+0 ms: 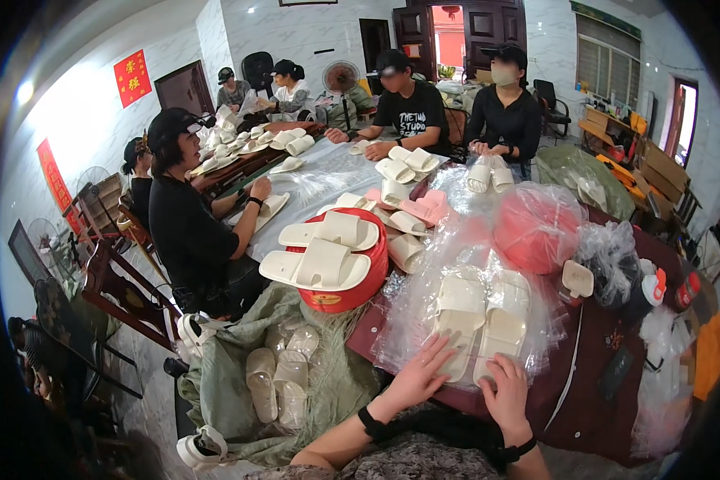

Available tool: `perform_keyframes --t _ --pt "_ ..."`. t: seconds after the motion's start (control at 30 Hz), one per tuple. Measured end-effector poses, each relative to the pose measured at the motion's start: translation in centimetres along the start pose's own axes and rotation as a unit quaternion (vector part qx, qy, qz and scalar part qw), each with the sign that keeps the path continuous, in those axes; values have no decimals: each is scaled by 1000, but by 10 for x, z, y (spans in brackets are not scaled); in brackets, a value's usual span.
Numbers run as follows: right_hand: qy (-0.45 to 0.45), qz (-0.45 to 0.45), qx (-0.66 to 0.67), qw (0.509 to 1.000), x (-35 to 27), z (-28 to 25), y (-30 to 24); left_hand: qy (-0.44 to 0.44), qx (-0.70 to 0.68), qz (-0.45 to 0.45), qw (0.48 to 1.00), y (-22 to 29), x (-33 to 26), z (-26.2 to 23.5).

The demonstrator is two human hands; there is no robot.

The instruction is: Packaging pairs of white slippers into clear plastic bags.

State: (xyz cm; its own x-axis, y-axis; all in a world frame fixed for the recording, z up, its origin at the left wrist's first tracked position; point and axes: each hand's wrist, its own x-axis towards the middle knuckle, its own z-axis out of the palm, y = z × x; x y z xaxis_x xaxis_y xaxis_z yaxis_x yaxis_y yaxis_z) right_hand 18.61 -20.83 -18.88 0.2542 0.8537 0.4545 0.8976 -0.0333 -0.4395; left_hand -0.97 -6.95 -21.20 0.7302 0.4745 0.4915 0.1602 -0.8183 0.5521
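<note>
A pair of cream slippers lies side by side on a stack of clear plastic bags, on the dark red tablecloth before me. Whether the pair is inside a bag or on top of one I cannot tell. My left hand rests with outstretched fingers at the near end of the left slipper. At the near end of the right one, my right hand has its fingers spread and slightly bent. Both hands touch the pair without gripping it. Two more cream slippers sit on a red round container to the left.
A green woven sack at lower left holds bagged slippers. Pink slippers, a red plastic-wrapped bundle and a dark phone-like object lie on the table. Several people work around it.
</note>
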Motion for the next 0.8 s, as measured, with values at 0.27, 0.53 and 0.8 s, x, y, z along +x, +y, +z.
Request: perform_keyframes --t 0.27,0.53,0.8 --pt "13 5 19 1000 1 2 4 234 88 -211 945 12 -15 -26" --pt "25 0 20 999 -2 2 2 147 -64 -315 935 5 -25 -18" --pt "18 15 33 999 -4 -5 0 39 -236 -341 909 1 -21 -22"
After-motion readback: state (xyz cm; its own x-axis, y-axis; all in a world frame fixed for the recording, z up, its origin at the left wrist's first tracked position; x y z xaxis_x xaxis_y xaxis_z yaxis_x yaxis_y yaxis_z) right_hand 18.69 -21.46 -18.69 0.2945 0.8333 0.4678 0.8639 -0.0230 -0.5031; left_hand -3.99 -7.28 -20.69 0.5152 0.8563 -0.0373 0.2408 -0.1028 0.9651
